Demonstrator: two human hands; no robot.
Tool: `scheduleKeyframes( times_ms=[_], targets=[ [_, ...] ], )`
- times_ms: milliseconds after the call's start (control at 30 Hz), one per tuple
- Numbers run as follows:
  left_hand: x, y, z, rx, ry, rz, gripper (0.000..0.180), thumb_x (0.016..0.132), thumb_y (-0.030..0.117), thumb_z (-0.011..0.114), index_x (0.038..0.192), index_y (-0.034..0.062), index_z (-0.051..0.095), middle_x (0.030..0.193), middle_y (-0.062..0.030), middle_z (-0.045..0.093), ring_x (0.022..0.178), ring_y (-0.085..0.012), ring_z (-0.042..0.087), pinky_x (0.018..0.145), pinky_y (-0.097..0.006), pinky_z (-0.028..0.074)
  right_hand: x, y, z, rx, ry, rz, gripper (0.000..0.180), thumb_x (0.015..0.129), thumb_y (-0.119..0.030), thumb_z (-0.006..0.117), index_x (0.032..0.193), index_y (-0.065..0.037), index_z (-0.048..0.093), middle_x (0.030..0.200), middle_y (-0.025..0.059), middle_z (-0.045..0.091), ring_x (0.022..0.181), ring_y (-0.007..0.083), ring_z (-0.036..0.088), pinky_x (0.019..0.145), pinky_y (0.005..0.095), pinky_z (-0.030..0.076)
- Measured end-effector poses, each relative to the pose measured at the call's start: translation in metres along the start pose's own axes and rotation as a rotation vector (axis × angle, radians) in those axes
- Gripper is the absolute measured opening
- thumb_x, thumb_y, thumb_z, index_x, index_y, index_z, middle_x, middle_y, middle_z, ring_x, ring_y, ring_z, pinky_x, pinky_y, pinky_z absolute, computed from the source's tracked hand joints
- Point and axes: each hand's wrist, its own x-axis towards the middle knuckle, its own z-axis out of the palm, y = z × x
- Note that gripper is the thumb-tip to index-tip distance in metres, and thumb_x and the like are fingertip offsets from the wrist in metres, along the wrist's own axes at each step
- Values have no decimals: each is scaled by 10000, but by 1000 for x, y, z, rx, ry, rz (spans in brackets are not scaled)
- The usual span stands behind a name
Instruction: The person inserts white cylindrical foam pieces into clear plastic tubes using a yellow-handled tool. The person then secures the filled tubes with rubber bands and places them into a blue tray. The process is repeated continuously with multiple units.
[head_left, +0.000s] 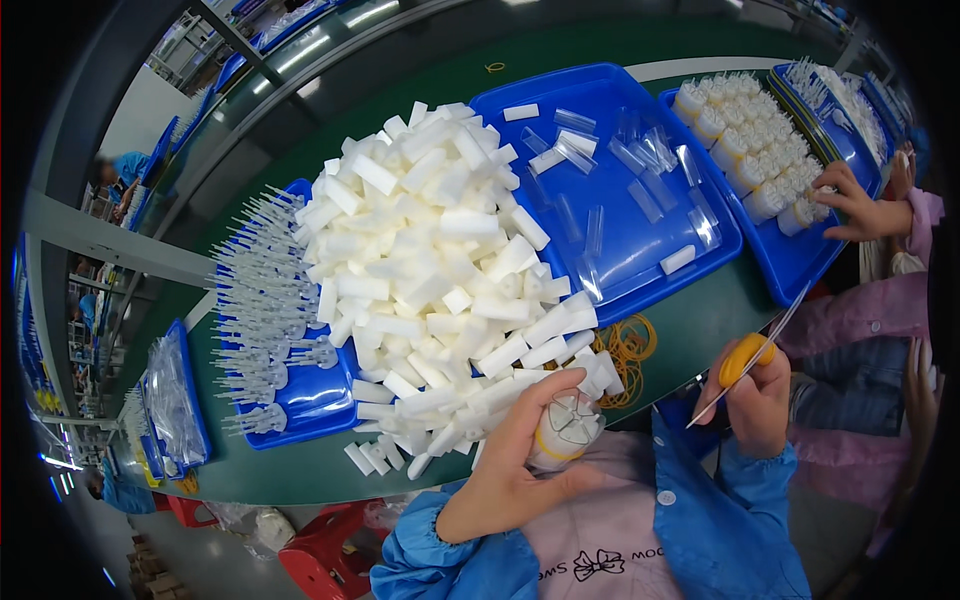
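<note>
My left hand [512,470] is closed around a short round bundle [568,428], its clear plastic end facing up and a yellow band around its side. In my right hand [757,405], at the right, is a long thin metal tool [735,375] with a thick yellow wrapping; its pointed end slants down toward the bundle, apart from it. Beyond my left hand rises a large heap of white foam cylinders [420,250]. Yellow rubber bands [627,362] lie on the green table beside the heap.
A blue tray [640,270] holds clear plastic tubes and a few foam pieces. At the right, a co-worker's hand [852,205] touches similar bundles [745,140] in another blue tray. White spiky plastic parts [262,300] fill a tray at left. A red stool [325,555] stands below the table.
</note>
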Motion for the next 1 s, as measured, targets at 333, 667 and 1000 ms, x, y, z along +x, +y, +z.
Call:
scheduleKeyframes(
  times_ms=[333,667,1000],
  targets=[
    [-2,6,3,35,-46,-144,639,802,242,705,1312,45,374,1139,-115,543,1015,-175,521,880,-285,405,23,5,62,-42,-124,-59,197,879,-17,501,1062,49,472,897,128,577,746,149,603,639,264,527],
    [-1,-6,8,-20,-18,-151,635,796,177,697,1316,28,364,1129,-102,541,1010,-164,524,880,-272,403,26,13,65,-183,-133,-49,149,874,-17,520,1016,29,512,873,83,579,691,100,597,589,206,499],
    [0,-5,5,-640,-219,-397,675,843,223,649,1374,17,288,955,-86,576,866,-155,574,819,-310,450,30,9,54,43,-23,6,154,894,-52,514,1032,14,495,871,72,572,663,76,571,582,197,480]
  ],
)
